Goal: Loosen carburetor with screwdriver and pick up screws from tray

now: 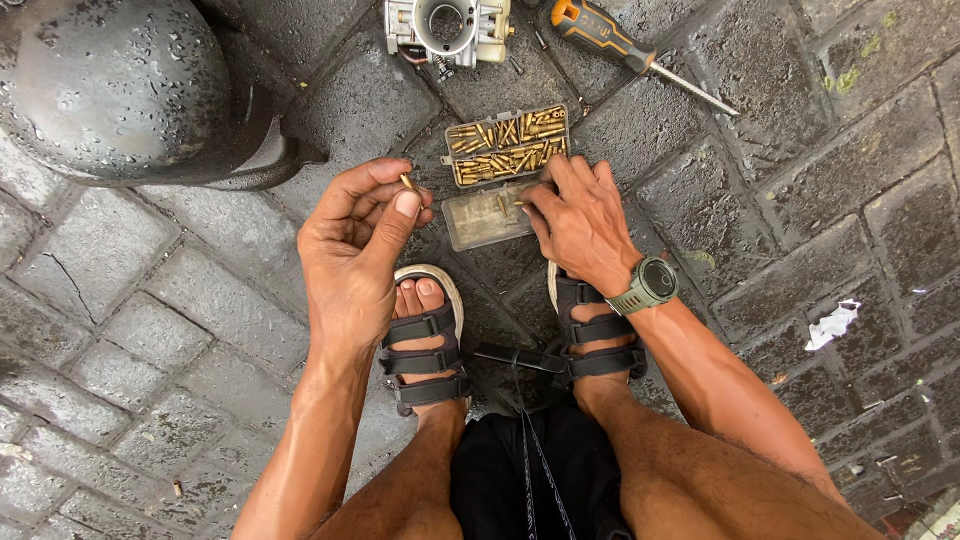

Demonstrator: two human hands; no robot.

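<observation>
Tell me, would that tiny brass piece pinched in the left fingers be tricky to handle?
Probably. The brass piece is tiny, held only at the left hand's fingertips, so it could slip easily. It looks slim and rounded, so it might roll into the gaps of the wet paving. Being metal, it is likely stiff.

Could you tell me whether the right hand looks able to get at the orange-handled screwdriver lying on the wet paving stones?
Probably yes: the right hand rests at the clear plastic parts box, and only bare paving separates it from the orange-handled screwdriver.
</observation>
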